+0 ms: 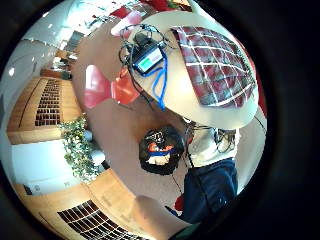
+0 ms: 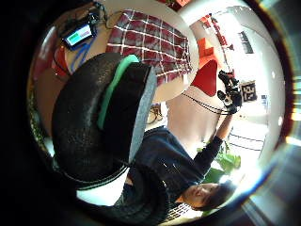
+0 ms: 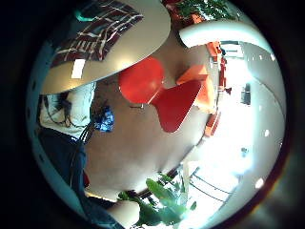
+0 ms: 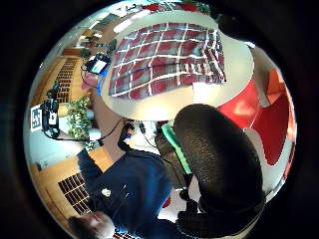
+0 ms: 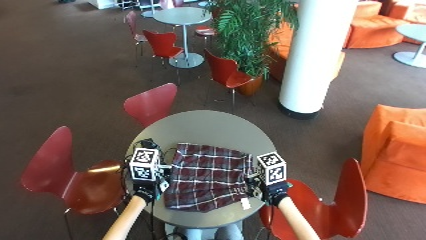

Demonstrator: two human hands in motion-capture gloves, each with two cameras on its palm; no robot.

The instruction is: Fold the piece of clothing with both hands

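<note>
Round table bears plaid garment; palm views show device; finger state unclear.

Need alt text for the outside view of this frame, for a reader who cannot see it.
A red plaid garment lies spread flat on a round grey table, with the person's gloved left hand and right hand raised at either side of it, neither touching it. Red chairs surround the table.

The piece of clothing is dark red and grey plaid crossed by thin white lines. It lies on a pale grey bench. The left hand and right hand wear black gloves. The chairs around are red.
</note>
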